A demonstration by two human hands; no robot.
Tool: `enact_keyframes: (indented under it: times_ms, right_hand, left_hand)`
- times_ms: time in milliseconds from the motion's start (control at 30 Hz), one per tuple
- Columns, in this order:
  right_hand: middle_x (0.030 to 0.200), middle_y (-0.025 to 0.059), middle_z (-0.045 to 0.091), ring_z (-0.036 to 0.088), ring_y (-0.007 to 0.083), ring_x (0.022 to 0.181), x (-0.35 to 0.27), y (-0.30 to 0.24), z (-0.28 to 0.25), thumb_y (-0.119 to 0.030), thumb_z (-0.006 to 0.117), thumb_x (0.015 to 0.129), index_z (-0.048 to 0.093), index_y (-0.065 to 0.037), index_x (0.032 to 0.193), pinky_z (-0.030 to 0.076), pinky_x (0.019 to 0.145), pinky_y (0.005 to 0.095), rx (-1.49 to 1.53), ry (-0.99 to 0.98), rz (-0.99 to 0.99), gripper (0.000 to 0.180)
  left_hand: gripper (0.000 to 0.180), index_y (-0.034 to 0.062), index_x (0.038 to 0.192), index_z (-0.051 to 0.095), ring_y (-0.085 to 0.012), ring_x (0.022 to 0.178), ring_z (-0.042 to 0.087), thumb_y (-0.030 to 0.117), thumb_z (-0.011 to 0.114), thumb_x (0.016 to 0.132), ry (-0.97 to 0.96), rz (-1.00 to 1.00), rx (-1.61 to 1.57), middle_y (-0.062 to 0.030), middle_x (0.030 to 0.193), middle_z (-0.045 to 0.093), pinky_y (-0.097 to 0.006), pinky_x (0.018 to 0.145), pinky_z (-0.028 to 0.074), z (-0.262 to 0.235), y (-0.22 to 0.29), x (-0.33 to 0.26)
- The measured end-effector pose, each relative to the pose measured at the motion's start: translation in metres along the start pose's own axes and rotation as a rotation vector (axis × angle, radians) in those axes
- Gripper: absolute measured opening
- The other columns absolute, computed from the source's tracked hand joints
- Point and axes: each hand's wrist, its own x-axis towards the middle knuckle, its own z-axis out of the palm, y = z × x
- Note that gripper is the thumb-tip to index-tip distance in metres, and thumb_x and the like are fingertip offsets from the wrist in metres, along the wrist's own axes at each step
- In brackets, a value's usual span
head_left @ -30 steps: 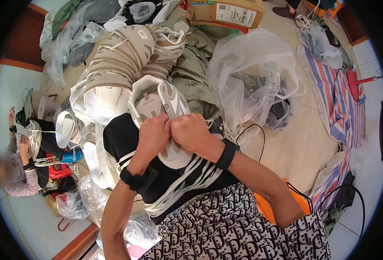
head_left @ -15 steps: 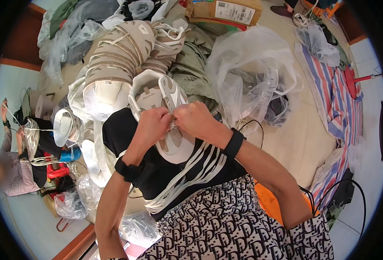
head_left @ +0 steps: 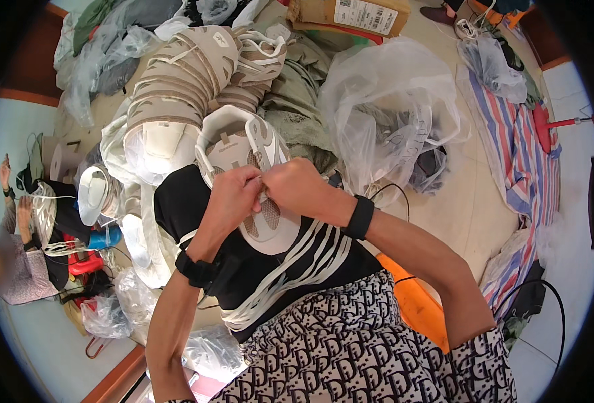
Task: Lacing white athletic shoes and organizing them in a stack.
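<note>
Facing a pale floor (head_left: 444, 235), stretching off to the right. Wearing black-and-white patterned clothes (head_left: 337, 336). Having black cloth (head_left: 183, 201) lying over the lap. Seeing a big clear plastic bag (head_left: 391, 60) slumping ahead right, with darker stuff showing inside. Also seeing rumpled striped cloth (head_left: 512, 148) running down the far right. Spotting a curving stack of beige shoes (head_left: 176, 87) lying ahead left, nesting into each other. Logging another person (head_left: 28, 275) at far left, raising one arm. Resting a beige-and-white shoe (head_left: 236, 151) on the black cloth, just beside the stack, with the toe pointing back toward the body. Noting a cardboard box (head_left: 318, 12) sitting at the top edge. Curling left hand (head_left: 233, 195) nearly closed over the shoe's lacing area; not seeing any item between the fingertips clearly, cannot tell. Balling right hand (head_left: 300, 188) close to a fist, touching or almost touching the left fingertips; hiding its contents, cannot tell. Having white laces (head_left: 270, 295) trailing across the black cloth. Wearing black wristbands (head_left: 358, 218) on both wrists.
</note>
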Motion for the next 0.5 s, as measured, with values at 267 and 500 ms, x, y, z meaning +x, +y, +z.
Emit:
enact_keyframes:
  times_ms: [267,500]
  right_hand:
    - [0.060,0.0142,0.059,0.060,0.0294,0.057,-0.002,0.006,-0.019,-0.016,0.058,0.064,0.062,-0.002,0.061,0.046,0.055,0.0371,0.705,-0.258,0.504,0.014]
    - [0.060,0.0133,0.059,0.059,0.0303,0.055,-0.006,0.014,-0.002,-0.016,0.060,0.060,0.060,-0.002,0.058,0.048,0.054,0.0372,0.380,-0.100,0.176,0.014]
  left_hand:
    - [0.015,-0.0001,0.077,0.061,-0.0068,0.043,0.049,0.010,0.052,0.083,0.077,0.067,0.025,-0.0018,0.052,0.052,-0.023,0.041,0.038,0.003,-0.003,-0.005]
    - [0.015,-0.0013,0.079,0.062,-0.0079,0.044,0.050,0.010,0.052,0.082,0.125,0.089,0.105,-0.0037,0.052,0.053,-0.024,0.041,0.039,0.011,0.000,-0.001]
